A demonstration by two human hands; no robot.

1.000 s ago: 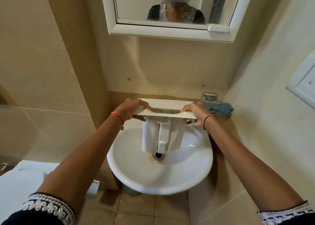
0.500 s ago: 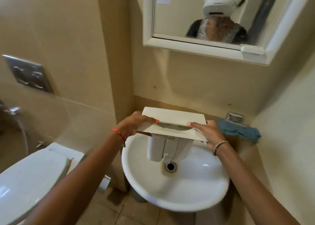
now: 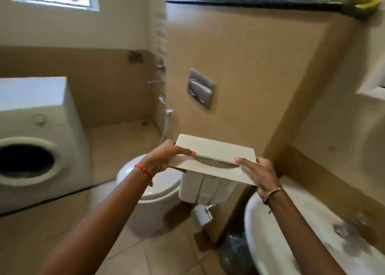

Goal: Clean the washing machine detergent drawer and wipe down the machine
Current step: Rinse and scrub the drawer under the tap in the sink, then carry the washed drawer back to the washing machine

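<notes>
The detergent drawer (image 3: 216,156) is held at the centre, with the left grip (image 3: 164,158) at its left end and the right grip (image 3: 260,174) at its right end. The toilet (image 3: 154,193) is seen below and behind it. The washing machine (image 3: 41,133) is placed far left, the sink (image 3: 270,243) at lower right. The flush plate (image 3: 201,88) is set in the wall behind, under a shelf (image 3: 250,3).

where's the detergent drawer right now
Head view, centre: the detergent drawer is held by the left hand and right hand, between the toilet and the sink, with the washing machine far left.
</notes>
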